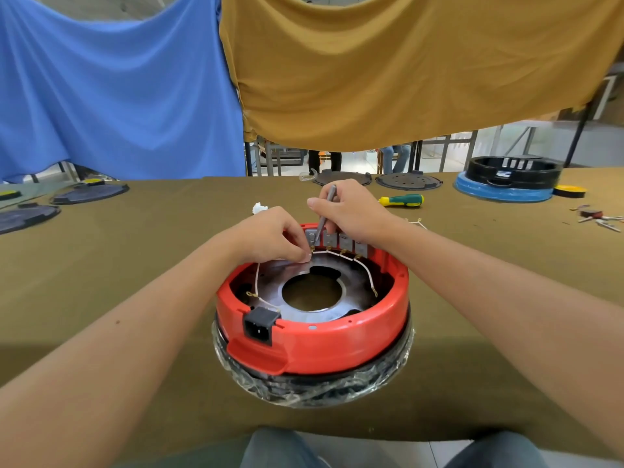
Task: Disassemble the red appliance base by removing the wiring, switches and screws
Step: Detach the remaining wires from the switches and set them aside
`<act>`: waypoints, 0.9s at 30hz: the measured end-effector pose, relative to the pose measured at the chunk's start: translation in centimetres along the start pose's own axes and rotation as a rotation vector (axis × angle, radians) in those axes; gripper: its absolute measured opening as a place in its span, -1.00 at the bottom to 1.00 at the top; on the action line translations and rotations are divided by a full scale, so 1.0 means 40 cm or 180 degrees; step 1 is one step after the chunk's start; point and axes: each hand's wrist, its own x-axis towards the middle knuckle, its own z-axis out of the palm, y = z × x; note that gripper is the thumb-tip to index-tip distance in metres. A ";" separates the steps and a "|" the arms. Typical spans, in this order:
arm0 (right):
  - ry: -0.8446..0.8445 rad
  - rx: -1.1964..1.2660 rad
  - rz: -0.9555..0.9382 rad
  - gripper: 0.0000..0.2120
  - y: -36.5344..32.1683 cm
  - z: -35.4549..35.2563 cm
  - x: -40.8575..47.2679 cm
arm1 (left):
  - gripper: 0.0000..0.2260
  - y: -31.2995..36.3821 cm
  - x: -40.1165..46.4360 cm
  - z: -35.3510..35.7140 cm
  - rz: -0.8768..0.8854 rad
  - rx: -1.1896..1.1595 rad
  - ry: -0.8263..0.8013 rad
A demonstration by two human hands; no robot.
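Note:
The red appliance base (337, 339) sits upside down on the table in front of me, on a black part wrapped in clear plastic. A row of grey switches (347, 243) lines its far inner wall, with white wires (332, 253) looping between their terminals. My right hand (351, 214) grips a thin grey tool (326, 214) whose tip points down at the leftmost switch. My left hand (273, 236) pinches the wire end at that same switch. A black power socket (259, 327) is set in the near rim.
A green and yellow screwdriver (403, 200) lies beyond my right hand. A black and blue appliance base (506, 182) stands at the far right, with loose small parts (597, 217) near it. Dark round plates (408, 180) lie along the far edge and at left. A white scrap (259, 208) lies nearby.

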 end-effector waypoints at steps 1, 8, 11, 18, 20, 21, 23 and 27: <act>-0.0008 0.0074 0.0050 -0.74 0.002 -0.001 0.002 | -0.95 0.000 -0.001 0.000 -0.0005 0.0003 -0.0003; -0.0043 0.0264 0.0171 -0.70 0.009 -0.002 0.006 | -0.94 0.000 -0.001 -0.002 -0.0007 -0.0042 -0.0050; -0.0001 0.0141 0.0052 -0.70 0.005 0.002 0.002 | -0.93 0.000 0.000 0.000 -0.0007 -0.0064 -0.0024; -0.0117 -0.0122 0.0078 -0.69 -0.002 0.003 0.000 | -0.93 0.000 -0.001 0.002 -0.0047 -0.0060 0.0017; -0.0114 -0.0196 0.0040 -0.68 -0.005 0.005 -0.002 | -0.94 0.000 0.000 0.002 -0.0056 -0.0033 0.0024; -0.0060 -0.0138 0.0043 -0.68 -0.006 0.004 -0.003 | -0.94 0.000 0.001 0.003 -0.0069 -0.0027 0.0027; 0.0065 -0.0007 0.0051 -0.68 -0.005 0.002 -0.005 | -0.95 0.000 0.002 0.003 -0.0096 -0.0035 0.0052; 0.0176 0.0099 0.0075 -0.69 -0.009 0.000 -0.008 | -0.93 -0.004 0.005 0.006 -0.0142 -0.0009 0.0189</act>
